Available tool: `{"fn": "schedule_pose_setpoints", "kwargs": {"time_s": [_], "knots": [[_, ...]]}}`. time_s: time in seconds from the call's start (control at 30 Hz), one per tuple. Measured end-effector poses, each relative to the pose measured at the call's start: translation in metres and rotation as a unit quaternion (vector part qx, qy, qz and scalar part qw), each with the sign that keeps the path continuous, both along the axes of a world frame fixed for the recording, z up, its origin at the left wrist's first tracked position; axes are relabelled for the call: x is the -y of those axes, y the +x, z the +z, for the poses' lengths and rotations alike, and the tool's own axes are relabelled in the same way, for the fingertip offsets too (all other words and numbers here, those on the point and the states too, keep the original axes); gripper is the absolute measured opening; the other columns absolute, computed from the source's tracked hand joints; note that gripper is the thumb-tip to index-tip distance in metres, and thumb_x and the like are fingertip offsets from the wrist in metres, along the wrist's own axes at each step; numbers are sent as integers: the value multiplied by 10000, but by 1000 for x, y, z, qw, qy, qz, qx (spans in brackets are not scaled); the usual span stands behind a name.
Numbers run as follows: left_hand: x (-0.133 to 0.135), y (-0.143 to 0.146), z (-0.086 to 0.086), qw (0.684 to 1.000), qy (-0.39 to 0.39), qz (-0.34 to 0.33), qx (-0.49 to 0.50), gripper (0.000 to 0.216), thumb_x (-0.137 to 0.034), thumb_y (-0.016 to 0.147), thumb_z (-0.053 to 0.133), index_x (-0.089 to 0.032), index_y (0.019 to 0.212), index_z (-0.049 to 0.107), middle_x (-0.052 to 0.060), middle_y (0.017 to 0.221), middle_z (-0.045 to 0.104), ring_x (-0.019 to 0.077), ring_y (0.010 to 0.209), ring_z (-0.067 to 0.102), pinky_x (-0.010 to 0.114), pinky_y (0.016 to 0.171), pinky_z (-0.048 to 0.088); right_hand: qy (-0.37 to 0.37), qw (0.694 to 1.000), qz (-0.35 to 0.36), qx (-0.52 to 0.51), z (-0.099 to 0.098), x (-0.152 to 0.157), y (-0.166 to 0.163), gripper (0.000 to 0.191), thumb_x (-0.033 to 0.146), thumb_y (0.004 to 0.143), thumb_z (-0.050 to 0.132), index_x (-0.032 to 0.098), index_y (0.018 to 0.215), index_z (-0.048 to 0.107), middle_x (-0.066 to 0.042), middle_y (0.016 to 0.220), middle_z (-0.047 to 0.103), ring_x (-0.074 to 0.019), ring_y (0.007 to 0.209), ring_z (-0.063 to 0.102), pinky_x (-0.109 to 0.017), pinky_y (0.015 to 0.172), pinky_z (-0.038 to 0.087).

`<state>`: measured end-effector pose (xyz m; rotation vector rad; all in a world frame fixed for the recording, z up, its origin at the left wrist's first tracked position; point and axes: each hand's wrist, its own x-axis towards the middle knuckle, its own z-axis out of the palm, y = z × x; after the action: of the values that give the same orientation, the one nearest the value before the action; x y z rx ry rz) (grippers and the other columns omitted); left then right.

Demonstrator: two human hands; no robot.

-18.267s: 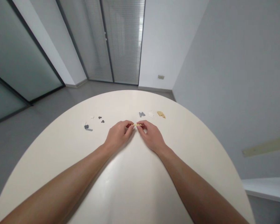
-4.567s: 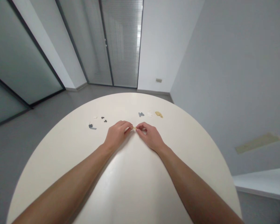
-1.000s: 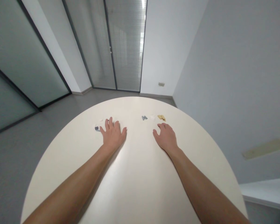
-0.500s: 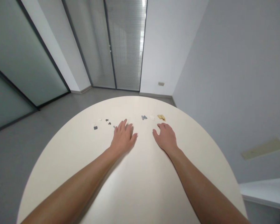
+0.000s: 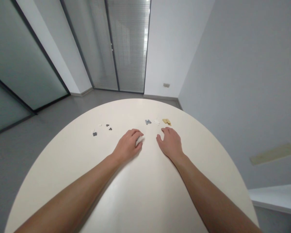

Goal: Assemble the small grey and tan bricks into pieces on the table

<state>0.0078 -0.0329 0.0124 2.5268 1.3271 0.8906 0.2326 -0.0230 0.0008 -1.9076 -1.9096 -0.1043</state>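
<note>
My left hand rests on the round cream table with its fingers curled around a small pale piece, mostly hidden by them. My right hand lies flat and open, holding nothing, just below a tan plastic brick cluster. Beside that cluster are a white piece and a grey plastic piece. Further left, past my left hand, are dark grey bits, a white bit and a dark grey brick.
The round table's far edge curves in front of glass doors with blinds. A grey wall stands to the right, and a grey floor surrounds the table.
My left hand's spread fingers have curled closed around the pale piece. My right hand has shifted slightly left. Earlier, both hands were pinching a small tan piece together at the middle.
</note>
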Motion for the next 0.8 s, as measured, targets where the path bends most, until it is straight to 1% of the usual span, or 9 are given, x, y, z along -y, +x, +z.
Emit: {"fn": "schedule_pose_setpoints", "kwargs": {"time_s": [0.07, 0.13, 0.2, 0.27, 0.37, 0.43, 0.5, 0.6, 0.8], "knots": [[0, 1, 3, 998, -10, 64, -25, 288, -237, 876, 604, -199, 1161, 619, 106, 1179, 650, 277, 1092, 597, 449, 937, 513, 7, 1000, 13, -4, 1, -1, 0, 402, 332, 935, 500, 109, 1244, 630, -192, 1310, 626, -311, 1221, 549, -473, 1079, 392], [-1, 3, 5, 995, -16, 87, -44, 219, -263, 884, 603, -197, 1087, 650, 96, 1086, 678, 276, 1024, 606, 449, 907, 505, 17, 999, 34, -12, 3, -2, -2, 355, 292, 930, 507, 122, 1211, 645, -177, 1259, 653, -303, 1185, 569, -465, 1065, 409], [-3, 4, 5, 995, -13, 77, -54, 140, -251, 905, 583, -206, 995, 680, 76, 990, 701, 258, 950, 617, 439, 884, 497, 23, 996, 80, -27, 6, -1, -4, 294, 232, 927, 510, 143, 1158, 669, -148, 1206, 682, -280, 1143, 592, -434, 1045, 432], [-7, 4, 5, 998, -9, 46, -52, 143, -215, 925, 558, -217, 946, 700, 55, 935, 717, 235, 895, 629, 422, 865, 494, 24, 988, 146, -47, 9, 1, -8, 252, 214, 929, 534, 165, 1125, 685, -119, 1201, 691, -256, 1141, 599, -408, 1042, 442], [-12, 2, 2, 999, -6, 14, -44, 161, -171, 924, 559, -226, 956, 707, 38, 934, 738, 222, 886, 651, 404, 847, 498, 16, 965, 252, -74, 13, 6, -15, 219, 248, 935, 589, 201, 1119, 696, -80, 1182, 704, -224, 1142, 604, -383, 1032, 456], [-15, 0, 0, 999, -10, 9, -36, 149, -178, 927, 571, -225, 975, 703, 32, 919, 741, 217, 874, 661, 386, 822, 505, 11, 954, 288, -84, 15, 9, -19, 216, 258, 936, 607, 211, 1124, 701, -70, 1164, 710, -214, 1130, 608, -381, 1021, 463], [-15, -1, -1, 999, -18, -4, -27, 128, -204, 937, 582, -230, 986, 697, 21, 911, 742, 206, 866, 666, 363, 806, 509, 6, 949, 303, -90, 15, 11, -21, 197, 243, 933, 617, 215, 1104, 711, -64, 1156, 712, -210, 1119, 611, -378, 1009, 469], [-15, -1, -3, 999, -17, -26, -14, 124, -222, 950, 585, -244, 1015, 688, 5, 942, 743, 189, 886, 667, 339, 815, 510, -1, 947, 305, -105, 16, 11, -22, 160, 222, 924, 639, 222, 1063, 720, -49, 1129, 720, -204, 1095, 618, -366, 987, 475], [-12, -1, -3, 999, -15, -32, 0, 137, -222, 969, 550, -253, 1029, 669, 6, 983, 733, 176, 939, 664, 316, 821, 512, -15, 944, 301, -134, 19, 9, -22, 103, 235, 946, 635, 235, 1007, 718, -25, 1047, 744, -196, 1035, 637, -354, 949, 478]]}}
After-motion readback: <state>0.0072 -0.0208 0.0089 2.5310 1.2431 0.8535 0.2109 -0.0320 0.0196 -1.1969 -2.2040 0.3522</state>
